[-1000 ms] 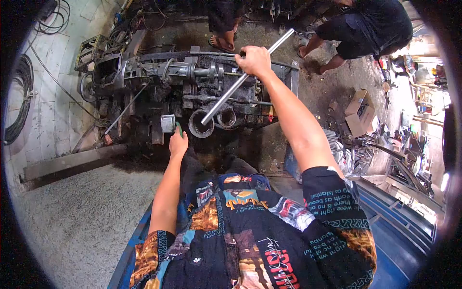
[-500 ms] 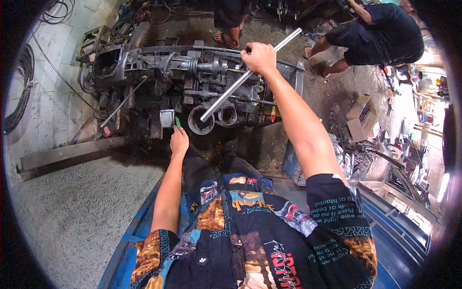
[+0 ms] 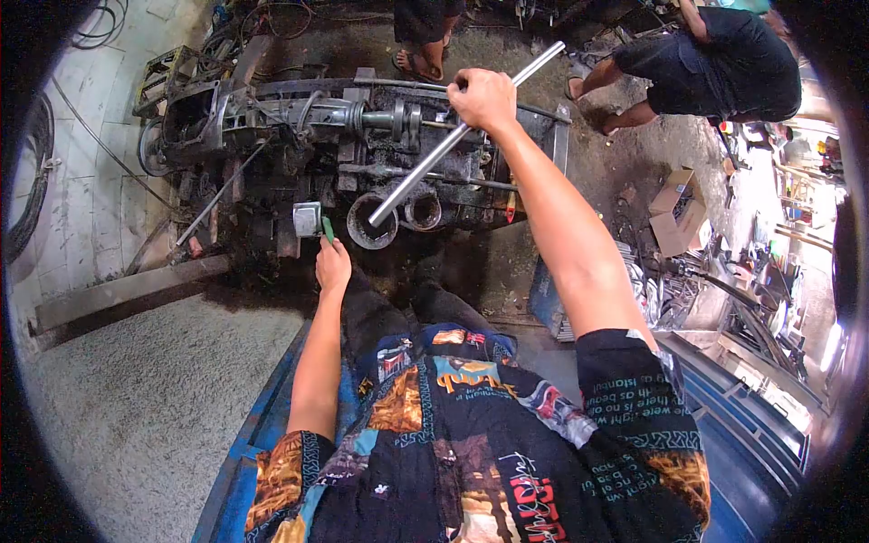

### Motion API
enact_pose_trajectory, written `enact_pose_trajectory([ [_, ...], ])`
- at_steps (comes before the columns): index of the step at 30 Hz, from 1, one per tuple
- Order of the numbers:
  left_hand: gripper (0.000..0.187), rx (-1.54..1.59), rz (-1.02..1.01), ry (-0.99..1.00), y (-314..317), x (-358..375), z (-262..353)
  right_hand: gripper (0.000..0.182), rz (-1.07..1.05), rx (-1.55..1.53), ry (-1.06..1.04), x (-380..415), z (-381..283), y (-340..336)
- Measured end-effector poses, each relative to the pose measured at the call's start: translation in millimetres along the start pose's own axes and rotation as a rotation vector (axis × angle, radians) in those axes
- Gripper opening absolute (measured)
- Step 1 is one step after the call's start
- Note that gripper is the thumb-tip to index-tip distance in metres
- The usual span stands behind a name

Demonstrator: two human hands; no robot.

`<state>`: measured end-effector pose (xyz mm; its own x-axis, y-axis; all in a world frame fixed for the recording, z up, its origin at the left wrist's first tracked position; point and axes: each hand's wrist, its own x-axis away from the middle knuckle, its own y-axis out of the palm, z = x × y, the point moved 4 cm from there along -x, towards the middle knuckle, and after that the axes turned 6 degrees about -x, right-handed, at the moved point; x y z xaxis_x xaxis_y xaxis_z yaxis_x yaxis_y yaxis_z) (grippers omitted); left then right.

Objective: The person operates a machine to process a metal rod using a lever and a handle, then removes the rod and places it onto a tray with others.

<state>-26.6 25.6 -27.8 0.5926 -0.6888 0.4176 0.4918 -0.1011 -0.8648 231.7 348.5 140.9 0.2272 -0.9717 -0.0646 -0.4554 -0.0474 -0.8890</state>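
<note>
My right hand (image 3: 484,100) is closed around a long, shiny metal rod (image 3: 421,179), which slants across the machine. The rod's lower end overlaps a round metal tin (image 3: 373,241) in this view. Lower left, my left hand (image 3: 333,265) grips a tool with a green handle (image 3: 328,228); its working end is not clear. Right beside that handle is a pale square metal piece (image 3: 307,218). A second, smaller round tin (image 3: 423,226) adjoins the first. Behind them stretches a greasy lathe-like machine (image 3: 308,122) with shafts and bars.
Two other people stand beyond the machine, one in dark clothes (image 3: 738,68) at the right. A small red-and-yellow object (image 3: 510,206) lies near the machine's right end. An open cardboard box (image 3: 677,217) sits on the floor at right. A beam (image 3: 136,288) runs along the left.
The view has shifted slightly, so the machine appears a little farther left and up. Both hands keep their grips, and the rod stays at nearly the same slant.
</note>
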Motion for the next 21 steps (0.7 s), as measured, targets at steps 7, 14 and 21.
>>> enact_pose_trajectory([
  [7,0.044,-0.011,-0.036,0.000,0.1,-0.7,0.4,0.035,-0.042,0.001,0.009,0.8,-7.5,-3.7],
  [14,0.044,-0.018,-0.011,0.058,0.9,-1.2,-0.4,0.035,-0.016,0.024,-0.015,1.4,-6.5,-4.9],
  [21,0.045,0.015,-0.053,0.013,3.9,-3.9,-3.3,0.035,-0.012,0.006,-0.010,2.0,-9.3,-5.4],
])
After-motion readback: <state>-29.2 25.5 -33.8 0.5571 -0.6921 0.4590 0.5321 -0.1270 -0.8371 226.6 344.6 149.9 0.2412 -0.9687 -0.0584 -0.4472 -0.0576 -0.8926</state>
